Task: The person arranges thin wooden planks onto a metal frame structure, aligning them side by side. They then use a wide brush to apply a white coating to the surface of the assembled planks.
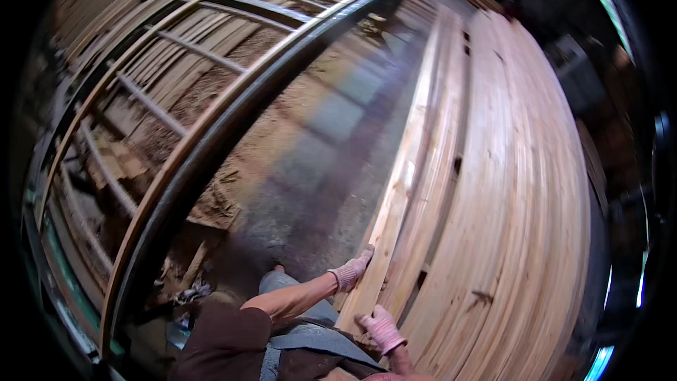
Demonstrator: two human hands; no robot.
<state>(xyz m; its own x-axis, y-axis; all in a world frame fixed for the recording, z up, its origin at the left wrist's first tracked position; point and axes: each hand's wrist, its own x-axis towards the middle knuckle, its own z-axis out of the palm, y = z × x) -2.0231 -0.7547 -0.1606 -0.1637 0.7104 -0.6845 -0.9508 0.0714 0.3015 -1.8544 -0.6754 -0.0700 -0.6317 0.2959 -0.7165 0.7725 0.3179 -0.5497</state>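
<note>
A long pale wooden board (395, 204) runs away from me along the left side of a stack. My left hand (352, 270), in a pinkish knitted work glove, is closed on the board's left edge near its close end. At the right edge of that same end, my right hand (383, 328), gloved alike, grips the board. Part of the fingers of both hands is hidden by the board and the gloves. Beside it on the right lie more long planks (486, 204), laid side by side, some with dark knots and gaps between them.
To my left stands a long metal rail frame (211, 127) with crosswise rollers. Sawdust and wood scraps (218, 201) lie beneath and beside it. Between frame and planks is a grey concrete floor (338, 190). More stacked boards (134, 0) show at the far left.
</note>
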